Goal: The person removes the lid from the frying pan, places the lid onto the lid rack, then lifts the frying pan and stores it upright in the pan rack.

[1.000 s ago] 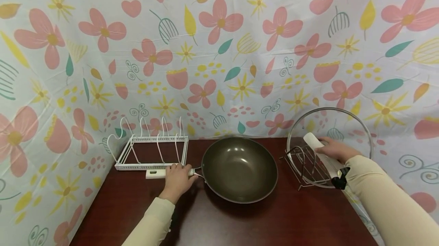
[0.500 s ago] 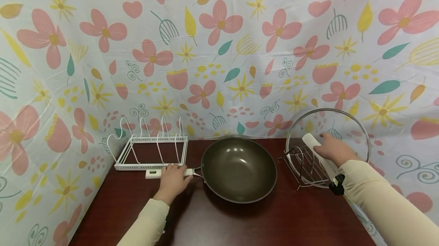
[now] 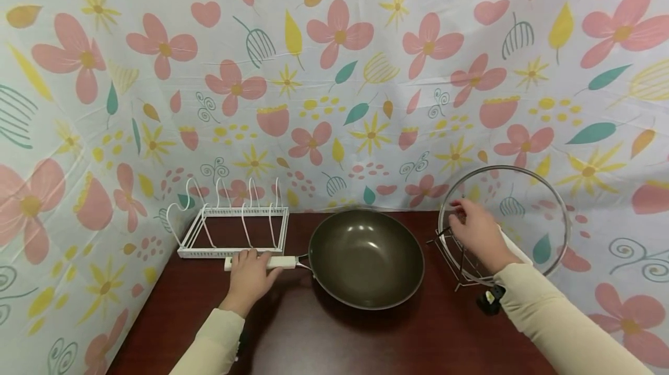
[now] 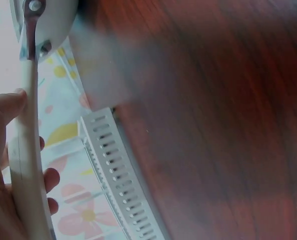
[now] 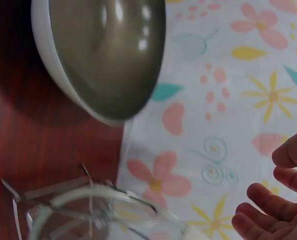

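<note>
A dark wok (image 3: 367, 259) with a cream handle (image 4: 27, 135) stands on the table. My left hand (image 3: 250, 279) holds that handle, its thumb on one side and fingertips showing round the other in the left wrist view. On the right a round glass lid (image 3: 503, 167) with a metal rim stands upright in a dark wire rack (image 3: 460, 276). My right hand (image 3: 481, 235) is in front of the lid, partly covering its white handle (image 3: 514, 245). In the right wrist view its fingers are loosely bent with nothing between them.
A white rack (image 3: 209, 253) with upright wire dividers stands at the back left, just behind the wok handle. The reddish-brown table (image 3: 376, 340) meets a flower-patterned curtain (image 3: 366, 102) at the back and sides.
My right hand has let go of the lid's white handle and moved slightly left of it. The lid stays upright in the rack. My left hand has slid left along the wok handle.
</note>
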{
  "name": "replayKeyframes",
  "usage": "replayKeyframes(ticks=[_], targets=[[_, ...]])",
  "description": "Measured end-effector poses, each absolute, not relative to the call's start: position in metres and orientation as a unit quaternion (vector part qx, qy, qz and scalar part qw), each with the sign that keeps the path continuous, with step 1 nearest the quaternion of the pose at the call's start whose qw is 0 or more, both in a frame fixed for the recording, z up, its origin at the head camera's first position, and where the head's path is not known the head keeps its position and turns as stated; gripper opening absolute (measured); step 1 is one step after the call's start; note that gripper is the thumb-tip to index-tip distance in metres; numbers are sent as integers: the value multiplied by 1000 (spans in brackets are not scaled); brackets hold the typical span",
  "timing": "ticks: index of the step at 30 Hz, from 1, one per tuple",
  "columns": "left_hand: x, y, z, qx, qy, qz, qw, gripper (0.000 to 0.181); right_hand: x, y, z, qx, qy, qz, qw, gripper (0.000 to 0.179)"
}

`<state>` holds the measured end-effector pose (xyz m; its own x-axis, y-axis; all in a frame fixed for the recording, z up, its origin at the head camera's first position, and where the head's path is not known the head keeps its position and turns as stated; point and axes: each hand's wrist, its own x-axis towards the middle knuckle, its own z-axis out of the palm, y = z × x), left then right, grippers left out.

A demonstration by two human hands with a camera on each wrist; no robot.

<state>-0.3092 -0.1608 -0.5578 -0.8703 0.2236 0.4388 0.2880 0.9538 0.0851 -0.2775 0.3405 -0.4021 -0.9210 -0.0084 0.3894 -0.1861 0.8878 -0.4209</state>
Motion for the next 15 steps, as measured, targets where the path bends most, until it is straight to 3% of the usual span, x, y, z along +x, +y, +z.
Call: replayKeyframes(ticks=[15], targets=[[-301,-180,-557,-94,-962,-122,226,56,-270,309,-485,-1,-937,315,150,44]])
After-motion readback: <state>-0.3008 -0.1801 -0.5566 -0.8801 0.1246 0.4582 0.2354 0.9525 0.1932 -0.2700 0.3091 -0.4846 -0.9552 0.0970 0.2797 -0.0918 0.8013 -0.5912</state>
